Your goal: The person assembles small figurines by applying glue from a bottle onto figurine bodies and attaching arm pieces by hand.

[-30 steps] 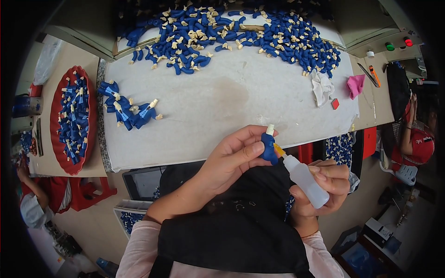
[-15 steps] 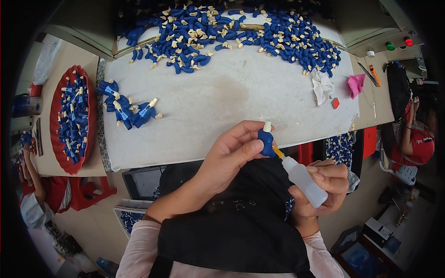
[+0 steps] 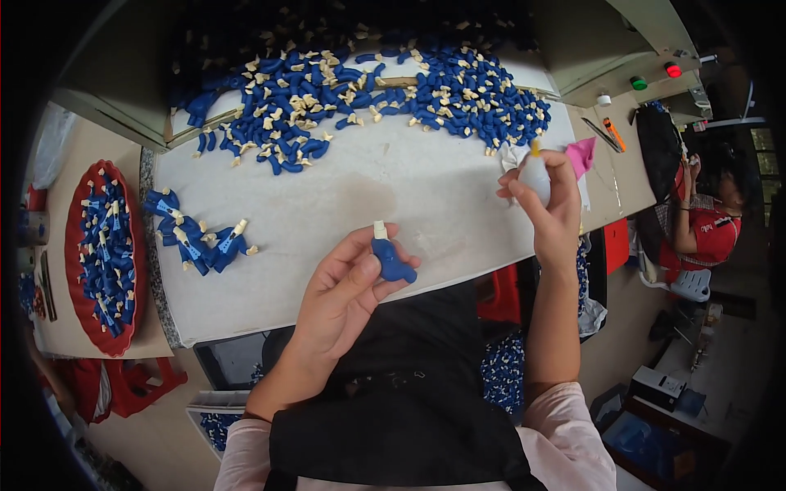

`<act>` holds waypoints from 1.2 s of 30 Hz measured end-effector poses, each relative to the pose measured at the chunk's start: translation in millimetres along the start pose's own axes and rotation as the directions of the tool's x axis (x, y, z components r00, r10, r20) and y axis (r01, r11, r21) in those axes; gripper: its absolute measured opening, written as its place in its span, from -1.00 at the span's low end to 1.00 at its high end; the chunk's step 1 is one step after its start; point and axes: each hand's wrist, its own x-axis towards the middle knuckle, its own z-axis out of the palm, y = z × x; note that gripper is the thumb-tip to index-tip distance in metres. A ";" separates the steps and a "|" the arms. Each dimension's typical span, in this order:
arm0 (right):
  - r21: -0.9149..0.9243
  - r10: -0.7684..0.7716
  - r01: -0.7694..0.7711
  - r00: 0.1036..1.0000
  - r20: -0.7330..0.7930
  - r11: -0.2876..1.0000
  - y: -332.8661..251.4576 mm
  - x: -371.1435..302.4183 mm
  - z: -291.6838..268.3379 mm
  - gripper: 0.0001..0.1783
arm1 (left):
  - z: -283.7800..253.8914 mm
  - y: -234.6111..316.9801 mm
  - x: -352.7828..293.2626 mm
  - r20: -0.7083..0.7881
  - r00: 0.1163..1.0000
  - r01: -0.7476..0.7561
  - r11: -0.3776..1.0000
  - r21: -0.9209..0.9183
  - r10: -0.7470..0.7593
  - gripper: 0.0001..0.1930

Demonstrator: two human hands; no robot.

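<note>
Between the thumb and fingers of my left hand [image 3: 334, 296], closed, is a small blue figurine body [image 3: 393, 263] with a cream neck piece pointing up. It is above the near edge of the white-covered worktable [image 3: 327, 204]. My right hand [image 3: 558, 196] grips a whitish squeeze bottle [image 3: 535, 177], its yellow tip [image 3: 535, 148] upward, in front of a white cloth [image 3: 513, 157] and a pink cloth [image 3: 580, 156]. Several blue bodies with light-blue fronts and cream hands [image 3: 196, 237] lie at the table's left side.
A heap of blue arm pieces with cream hands [image 3: 282, 110] covers the table's far side. On the left stands a red scalloped tray [image 3: 115, 347] full of figurine parts. A cutter with an orange handle [image 3: 614, 135] lies at the right. Another person [image 3: 711, 229] sits beyond.
The bottle tip has left the blue body. My right hand has carried the bottle up and away, turning its tip upward. My left hand still holds the body. The whole view has shifted.
</note>
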 end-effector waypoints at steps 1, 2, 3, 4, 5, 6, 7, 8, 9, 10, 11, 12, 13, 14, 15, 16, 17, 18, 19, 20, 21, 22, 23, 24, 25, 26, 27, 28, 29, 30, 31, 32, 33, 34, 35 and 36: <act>0.006 -0.006 0.006 1.000 0.015 1.000 1.8 8.8 2.3 -0.73 | -2.6 3.0 -1.0 0.010 1.000 -0.002 1.000 -0.025 0.003 -0.67; -0.031 -0.003 0.004 0.999 0.037 1.000 2.8 16.4 4.2 -0.75 | -4.0 4.3 -0.7 0.004 1.000 -0.019 1.000 -0.023 0.019 -0.67; -0.069 -0.001 0.005 0.998 0.057 0.998 2.9 22.2 8.3 -0.77 | -4.2 4.1 0.5 0.030 1.000 -0.004 0.999 -0.040 0.005 -0.68; -0.162 0.020 -0.011 0.999 0.050 0.987 -0.6 25.6 14.4 -0.84 | -4.4 4.1 1.6 0.062 0.998 0.018 0.998 -0.060 -0.015 -0.68; -0.167 0.016 -0.007 0.998 0.055 0.986 -0.2 31.0 15.8 -0.84 | -4.9 7.5 0.1 0.066 0.998 0.013 0.998 -0.064 -0.009 -0.68; -0.351 -0.017 -0.004 0.998 -0.057 0.936 1.9 38.7 15.0 -0.87 | -5.2 12.2 -2.9 0.027 0.999 -0.019 0.999 -0.049 0.020 -0.68; -0.525 -0.070 -0.025 0.985 -0.160 0.851 4.4 44.4 11.0 -0.88 | -5.9 13.6 -5.6 -0.012 0.999 -0.049 0.998 -0.037 0.049 -0.69; -0.547 -0.076 -0.074 0.966 -0.245 0.834 8.5 47.8 4.0 -0.86 | -7.5 13.4 -6.7 -0.001 0.999 -0.049 0.998 -0.050 0.049 -0.69; -0.561 -0.084 -0.072 0.966 -0.247 0.825 16.3 47.9 -2.4 -0.86 | -9.6 13.1 -7.7 -0.008 0.998 -0.060 0.997 -0.044 0.060 -0.69; -0.641 -0.115 -0.039 0.974 -0.197 0.767 21.9 46.0 -4.3 -0.83 | -11.4 13.1 -8.2 -0.016 0.998 -0.068 0.997 -0.035 0.068 -0.69; -0.712 -0.139 -0.005 0.980 -0.145 0.702 23.4 44.5 -7.4 -0.80 | -11.7 12.7 -7.1 -0.007 0.998 -0.062 0.997 -0.045 0.062 -0.69; -0.764 -0.143 0.007 0.984 -0.111 0.645 25.2 42.5 -7.2 -0.77 | -11.2 12.2 -5.8 -0.009 0.999 -0.054 0.998 -0.044 0.054 -0.69; -0.769 -0.144 0.003 0.983 -0.116 0.639 25.7 41.6 -3.1 -0.77 | -11.2 12.5 -4.9 -0.012 0.999 -0.046 0.998 -0.037 0.045 -0.70; -0.827 -0.166 0.019 0.982 -0.090 0.561 26.8 41.8 -0.1 -0.77 | -10.6 11.5 -4.1 -0.007 0.999 -0.040 0.998 -0.040 0.040 -0.70; -0.877 -0.185 0.035 0.981 -0.061 0.479 27.3 41.8 1.1 -0.77 | -9.5 9.9 -3.4 -0.013 0.999 -0.037 0.998 -0.046 0.037 -0.70; -0.870 -0.161 0.017 0.984 -0.072 0.494 26.5 42.7 2.6 -0.75 | -8.8 9.2 -2.8 -0.023 0.999 -0.039 0.998 -0.050 0.038 -0.70; -0.868 -0.162 0.017 0.984 -0.073 0.496 27.3 42.6 1.5 -0.75 | -8.0 8.7 -2.4 -0.023 0.999 -0.039 0.998 -0.048 0.038 -0.70; -0.859 -0.187 0.035 0.980 -0.071 0.510 28.7 42.3 -1.2 -0.75 | -7.1 8.2 -2.1 -0.007 1.000 -0.025 0.999 -0.045 0.024 -0.70; -0.847 -0.210 0.058 0.976 -0.064 0.528 30.1 42.7 -2.1 -0.75 | -6.2 7.3 -2.4 0.002 1.000 -0.015 0.999 -0.041 0.015 -0.69; -0.843 -0.207 0.063 0.977 -0.059 0.535 28.9 41.5 -2.5 -0.75 | -5.1 6.7 -2.3 -0.007 1.000 -0.020 0.999 -0.037 0.020 -0.69; -0.774 -0.106 -0.034 0.986 -0.130 0.632 24.8 38.0 -2.7 -0.77 | -3.7 6.1 -1.6 -0.007 1.000 -0.006 0.999 -0.033 0.006 -0.70; -0.689 0.010 -0.137 0.983 -0.185 0.712 21.2 32.9 -0.2 -0.79 | -4.0 5.3 -2.1 -0.012 1.000 0.007 1.000 -0.030 -0.007 -0.70; -0.682 0.021 -0.137 0.984 -0.175 0.718 14.5 26.6 1.9 -0.79 | -2.7 4.6 -2.2 -0.030 1.000 0.002 1.000 -0.026 -0.003 -0.70; -0.522 0.080 -0.151 0.985 -0.156 0.839 5.9 19.5 4.3 -0.81 | -0.8 3.6 -1.0 -0.007 1.000 0.018 0.999 -0.030 -0.018 -0.70; -0.343 0.134 -0.173 0.982 -0.135 0.923 -2.5 10.2 6.0 -0.82 | 1.7 2.2 0.1 0.022 0.999 0.040 0.999 -0.034 -0.039 -0.70; -0.332 0.143 -0.177 0.982 -0.122 0.926 -6.6 1.1 12.1 -0.82 | 2.8 1.0 0.4 0.020 0.999 0.043 0.999 -0.022 -0.042 -0.71; -0.237 0.158 -0.171 0.985 -0.072 0.956 -10.2 -9.9 20.2 -0.81 | 3.1 0.5 -0.3 0.003 0.999 0.037 0.999 -0.017 -0.037 -0.71; -0.147 0.165 -0.167 0.986 -0.032 0.975 -14.5 -21.5 25.0 -0.80 | 4.2 -1.0 0.7 0.014 0.999 0.051 0.998 -0.035 -0.050 -0.71; -0.115 0.167 -0.162 0.985 0.032 0.980 -16.4 -32.0 28.0 -0.77 | 4.6 -2.1 1.1 0.021 0.998 0.062 0.997 -0.052 -0.061 -0.72; -0.054 0.126 -0.123 0.990 0.059 0.991 -17.4 -41.3 34.8 -0.77 | 4.2 -2.4 1.1 0.014 0.998 0.061 0.997 -0.050 -0.061 -0.72; 0.007 0.084 -0.085 0.993 0.077 0.996 -18.9 -49.3 40.7 -0.77 | 4.4 -3.0 1.0 0.020 0.997 0.072 0.996 -0.050 -0.071 -0.73; 0.008 0.088 -0.089 0.993 0.076 0.996 -20.6 -54.1 43.3 -0.77 | 4.8 -3.7 0.6 0.026 0.996 0.083 0.995 -0.050 -0.082 -0.74; -0.092 -0.002 0.013 0.992 0.124 0.996 -22.5 -57.9 45.1 -0.77 | 6.0 -4.5 0.1 0.025 0.996 0.086 0.995 -0.050 -0.085 -0.74; -0.186 -0.086 0.120 0.980 0.181 0.975 -24.4 -60.3 47.1 -0.77 | 7.4 -4.8 -0.2 0.007 0.996 0.093 0.995 -0.021 -0.093 -0.74; -0.185 -0.084 0.117 0.980 0.181 0.976 -26.9 -62.1 49.3 -0.77 | 7.9 -5.1 -0.7 -0.011 0.995 0.100 0.995 0.008 -0.100 -0.75; -0.211 -0.100 0.144 0.973 0.208 0.967 -29.6 -63.5 51.5 -0.78 | 7.2 -5.5 -1.3 -0.012 0.995 0.101 0.995 0.008 -0.101 -0.75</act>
